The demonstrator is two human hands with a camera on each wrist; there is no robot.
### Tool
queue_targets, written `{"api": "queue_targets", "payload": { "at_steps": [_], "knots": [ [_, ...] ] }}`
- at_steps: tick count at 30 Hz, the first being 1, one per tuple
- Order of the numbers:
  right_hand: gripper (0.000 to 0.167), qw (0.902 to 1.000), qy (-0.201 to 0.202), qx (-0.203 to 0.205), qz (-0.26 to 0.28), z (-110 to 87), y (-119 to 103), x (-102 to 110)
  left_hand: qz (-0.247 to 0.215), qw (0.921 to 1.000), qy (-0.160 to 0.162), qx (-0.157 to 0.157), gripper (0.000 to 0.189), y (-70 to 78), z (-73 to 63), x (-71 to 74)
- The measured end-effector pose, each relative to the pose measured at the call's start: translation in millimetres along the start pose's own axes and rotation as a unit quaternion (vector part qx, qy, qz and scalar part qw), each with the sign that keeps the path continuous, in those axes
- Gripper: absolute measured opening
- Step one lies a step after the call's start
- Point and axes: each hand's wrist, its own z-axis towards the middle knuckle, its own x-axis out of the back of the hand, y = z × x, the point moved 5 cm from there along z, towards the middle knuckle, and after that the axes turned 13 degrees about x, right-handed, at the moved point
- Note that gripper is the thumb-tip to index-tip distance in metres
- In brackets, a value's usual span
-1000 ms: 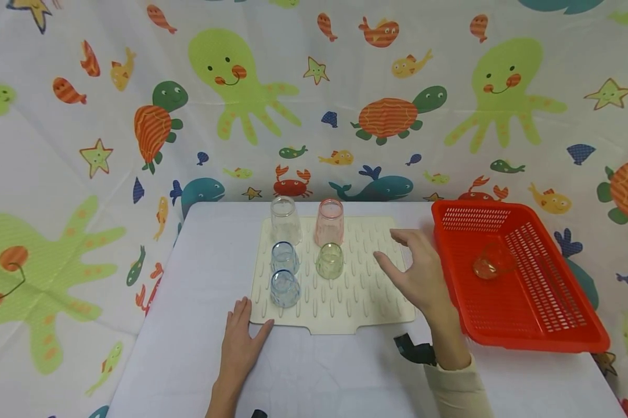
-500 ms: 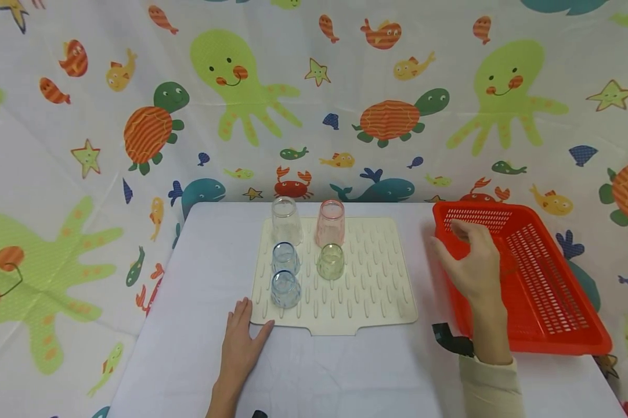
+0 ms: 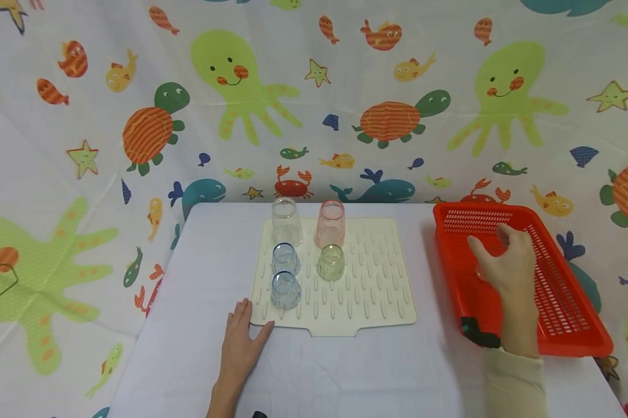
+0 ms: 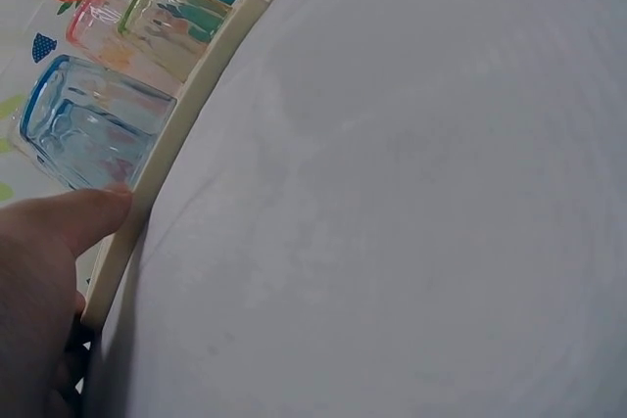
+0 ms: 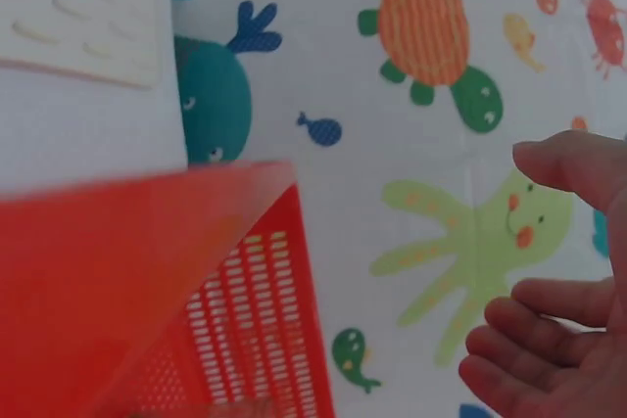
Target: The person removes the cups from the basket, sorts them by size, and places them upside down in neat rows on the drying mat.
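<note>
My right hand (image 3: 513,268) hangs above the red plastic basket (image 3: 481,316), thumb and fingers spread apart with nothing between them. Mostly hidden behind that hand, a glass (image 3: 480,274) lies in the basket. At the front left corner of the cream drying mat (image 3: 366,290), my left hand (image 3: 239,342) rests with fingers straight, touching its edge. On the mat stand a clear glass (image 3: 287,226) and a pink glass (image 3: 331,227) at the back. Nearer are a green glass (image 3: 331,264) and two blue glasses, one (image 3: 285,259) behind the other (image 3: 286,292).
A white cloth (image 3: 204,255) covers the table. Behind it hangs a curtain (image 3: 314,116) printed with sea animals. The basket's slotted side wall (image 3: 559,284) rises at the right, near the table's edge.
My right hand has moved right, from over the mat's right side to over the basket. The left hand has stayed at the mat corner, and the glasses on the mat have not moved.
</note>
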Motion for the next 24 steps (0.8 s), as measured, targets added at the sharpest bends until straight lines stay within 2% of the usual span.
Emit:
{"api": "queue_targets", "payload": {
  "at_steps": [3,14,24],
  "knots": [
    [0.085,0.9993,-0.025,-0.026,-0.006,3.5,17,-1,-0.002,1.0000,-0.001,-0.002,0.086,1.2,-1.0,0.8],
    [0.098,0.9916,-0.095,-0.078,-0.039,10.8,59,6,-0.001,1.0000,-0.003,-0.003,0.085,1.4,-1.9,2.2],
    [0.124,0.9704,-0.194,-0.114,-0.088,11.5,88,4,0.000,1.0000,-0.002,-0.005,0.085,1.5,-3.1,2.9]
  ]
}}
